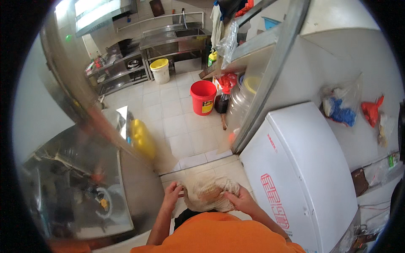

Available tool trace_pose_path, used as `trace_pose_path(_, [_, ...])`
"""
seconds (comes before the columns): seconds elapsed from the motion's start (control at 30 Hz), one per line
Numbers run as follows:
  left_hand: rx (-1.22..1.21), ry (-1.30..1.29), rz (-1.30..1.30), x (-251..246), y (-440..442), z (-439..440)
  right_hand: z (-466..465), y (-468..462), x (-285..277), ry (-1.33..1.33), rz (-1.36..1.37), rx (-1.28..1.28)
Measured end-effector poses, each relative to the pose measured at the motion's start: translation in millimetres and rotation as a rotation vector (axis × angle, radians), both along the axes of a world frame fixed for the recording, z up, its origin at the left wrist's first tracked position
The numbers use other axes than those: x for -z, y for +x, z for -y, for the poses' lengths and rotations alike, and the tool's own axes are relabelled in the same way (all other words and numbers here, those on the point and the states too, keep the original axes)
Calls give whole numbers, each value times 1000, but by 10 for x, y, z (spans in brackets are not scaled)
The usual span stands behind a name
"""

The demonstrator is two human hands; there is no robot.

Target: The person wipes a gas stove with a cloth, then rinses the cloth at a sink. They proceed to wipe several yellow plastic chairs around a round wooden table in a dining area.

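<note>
A damp-looking beige cloth [205, 193] with brownish stains hangs between my two hands, in front of my orange shirt. My left hand [173, 193] pinches its left edge between thumb and fingers. Bunched folds at the right side of the cloth are gripped by my right hand [242, 200], with the thumb lying on top. The middle of the cloth sags slightly over the tiled floor [177, 126]. Its underside is hidden from me.
A doorway opens ahead. Beyond it stand a red bucket [203, 98], a white bucket with a yellow rim [160, 71] and a steel sink counter [175, 38]. A yellow jug [141, 139] is at the left. To my right is a white chest freezer [300, 177]; a steel cabinet [139, 186] borders my left.
</note>
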State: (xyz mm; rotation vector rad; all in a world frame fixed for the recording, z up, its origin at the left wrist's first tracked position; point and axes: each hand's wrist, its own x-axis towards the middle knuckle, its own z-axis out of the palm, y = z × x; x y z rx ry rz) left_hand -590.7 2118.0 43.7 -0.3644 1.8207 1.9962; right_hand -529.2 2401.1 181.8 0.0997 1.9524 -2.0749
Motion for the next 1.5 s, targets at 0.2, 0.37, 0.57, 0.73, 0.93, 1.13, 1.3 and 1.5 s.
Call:
trace_pose_path(0.2, [236, 411, 211, -323, -1396, -729, -164, -1259, -120, 428, -104, -141])
trace_pose_path(0.37, [623, 490, 113, -596, -2390, -1355, -402, -2036, 54, 465, -241, 25])
trace_pose_path(0.57, [843, 505, -33, -711, -3322, -1903, -814, -2884, 250, 208, 110, 275])
trace_pose_path(0.73, [856, 122, -302, -799, -4067, -1898, -958, -3915, 222, 27, 74, 71])
trace_pose_path(0.93, [570, 275, -115, -921, -4764, -1494, -884, -5238, 154, 421, -327, -433])
trace_pose_path(1.13, [320, -70, -410, -1048, -5898, -639, -450, -6142, 262, 518, -575, -412])
trace_pose_path(1.3, [350, -344, -471, -1150, -7081, -42, 2, -7096, 274, 642, -392, -305])
trace_pose_path(1.5, [477, -325, -425, -1256, -8284, 509, 321, -8089, 353, 515, -145, -33])
